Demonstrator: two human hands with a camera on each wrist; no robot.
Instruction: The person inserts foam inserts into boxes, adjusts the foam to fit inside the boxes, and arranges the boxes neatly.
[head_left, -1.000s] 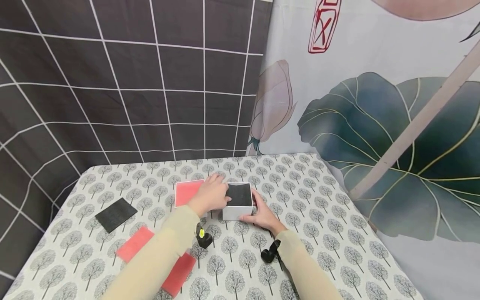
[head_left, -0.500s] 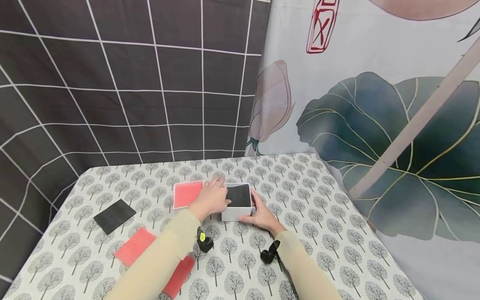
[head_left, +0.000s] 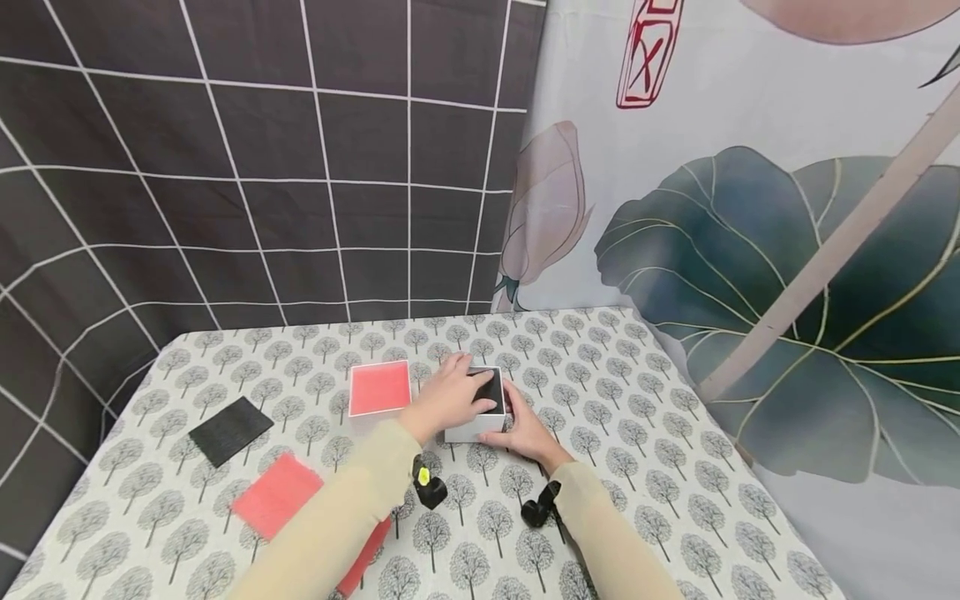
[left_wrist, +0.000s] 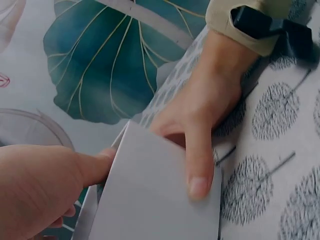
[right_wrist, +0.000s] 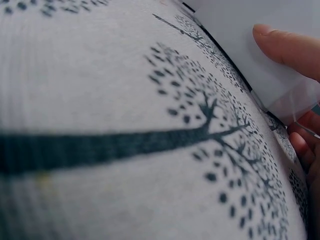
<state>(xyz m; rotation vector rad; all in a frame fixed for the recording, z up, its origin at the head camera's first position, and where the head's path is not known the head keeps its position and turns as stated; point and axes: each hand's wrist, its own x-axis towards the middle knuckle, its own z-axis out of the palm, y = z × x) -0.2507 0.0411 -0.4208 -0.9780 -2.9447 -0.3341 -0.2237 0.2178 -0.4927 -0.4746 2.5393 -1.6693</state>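
My right hand [head_left: 522, 429] grips the right end of a white box [head_left: 465, 431], with the thumb [left_wrist: 200, 165] along its front wall and the fingers round the side. A black cloth [head_left: 491, 392] lies flat inside this box. My left hand [head_left: 450, 400] is over the box's left part, fingers extended across the cloth and hiding much of it. In the left wrist view, the left thumb [left_wrist: 95, 167] reaches past the box's rim. Just left of that hand stands a second white box [head_left: 367, 421] with a red cloth [head_left: 381, 387] filling it.
Another black cloth [head_left: 231, 431] lies flat at the table's left. Nearer, a red cloth [head_left: 277, 493] and a second red piece [head_left: 365, 558] are partly covered by the left sleeve. A tree-patterned tablecloth [head_left: 600, 500] covers the table; a dark grid curtain [head_left: 262, 167] hangs behind.
My left hand has moved right, farther over the black cloth in the box, uncovering more of the box with the red cloth. The right hand keeps its grip in place.
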